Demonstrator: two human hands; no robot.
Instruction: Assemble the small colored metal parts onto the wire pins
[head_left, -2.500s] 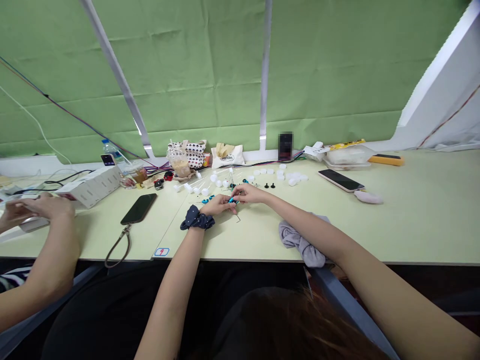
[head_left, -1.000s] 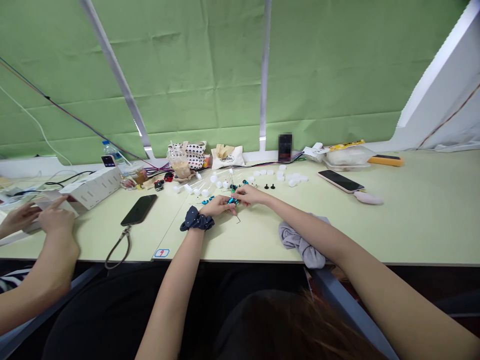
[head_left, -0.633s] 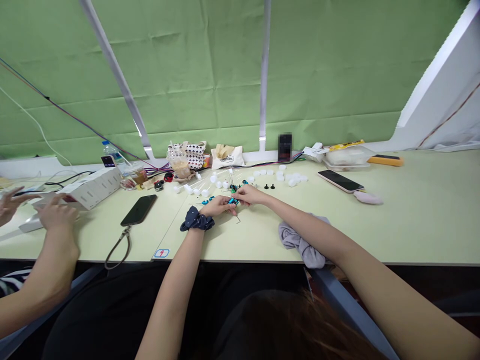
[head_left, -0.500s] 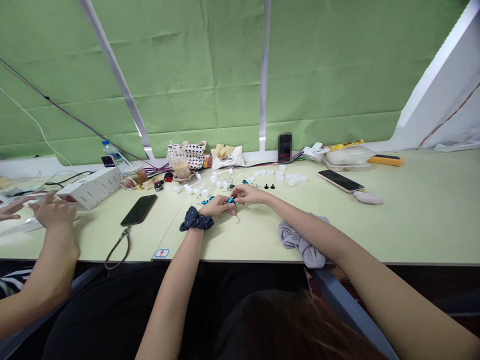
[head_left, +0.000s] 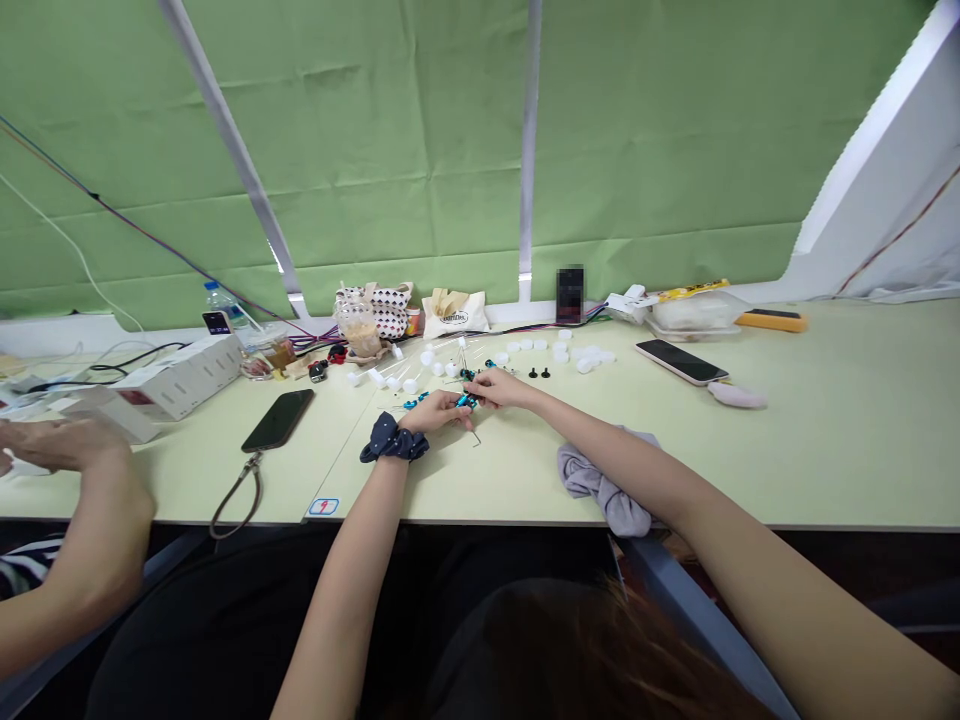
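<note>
Left hand (head_left: 439,410) closed on a small blue part (head_left: 466,401), mid-table, held just above or on the surface, can't tell which. Right hand (head_left: 498,389) has its fingertips bunched at the part's far side; whether they grip the part or something smaller, can't tell. Bent metal rod (head_left: 476,439) pokes out on the near side of the left hand; can't tell if held or lying.

Dark scrunchie (head_left: 394,438) on left wrist. More blue parts (head_left: 415,401) just left of the left hand. White caps (head_left: 409,385) scattered on the far side, some on thin clear stems. Two black pieces (head_left: 546,373) stand far right of the hands, near more white caps.

Further out: grey cloth (head_left: 600,485) by the right forearm, phone with a pinkish tag (head_left: 737,395) at right, phone with a strap (head_left: 238,498) at left. Co-worker's hand (head_left: 56,443) far left, near a white box (head_left: 180,377).
</note>
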